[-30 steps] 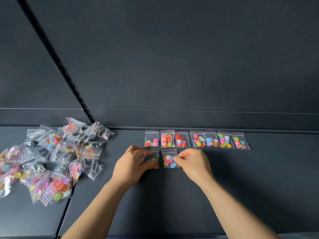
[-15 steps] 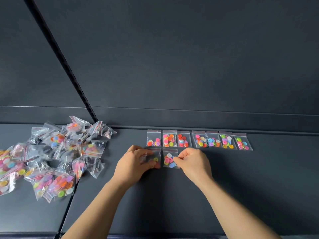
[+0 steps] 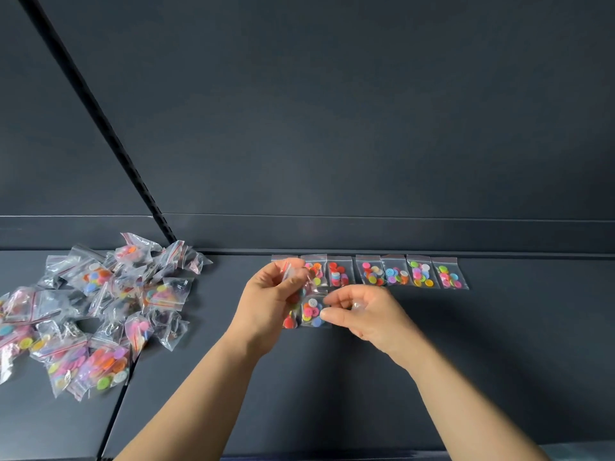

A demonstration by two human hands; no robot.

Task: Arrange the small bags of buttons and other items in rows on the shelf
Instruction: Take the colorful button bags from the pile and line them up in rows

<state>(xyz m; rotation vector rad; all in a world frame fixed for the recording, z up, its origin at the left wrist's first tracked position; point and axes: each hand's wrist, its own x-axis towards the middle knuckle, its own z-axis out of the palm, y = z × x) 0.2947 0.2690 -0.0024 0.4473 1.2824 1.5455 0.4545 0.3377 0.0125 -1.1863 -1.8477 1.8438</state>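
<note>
lifting off the shelf [image 3: 499, 344], the left hand [image 3: 273, 294] now pinches a small bag [image 3: 293, 274] between thumb and fingertips, raised in front of the left end of the back row [image 3: 396, 272]; a second ago that hand lay flat, pressing a bag down at the start of the second row. the right hand [image 3: 362, 311] has also eased up: its fingers are curled, thumb and forefinger close together just right of the front bag [image 3: 312, 312], and whether they grip that bag's edge cannot be told. that front bag, with white, pink and blue buttons, lies flat just below the back row, where it was before. another bag with red buttons [image 3: 289, 321] shows beside it under the left wrist, partly hidden.

the back row holds seven bags side by side along the shelf's rear lip, the leftmost mostly hidden behind the raised hand. the loose pile [image 3: 93, 311] sits well apart to the left, untouched.

my reading: the second row has only just begun, and the lifted bag is being re-seated or squared before it goes down. most of the work, the whole pile, remains.
</note>
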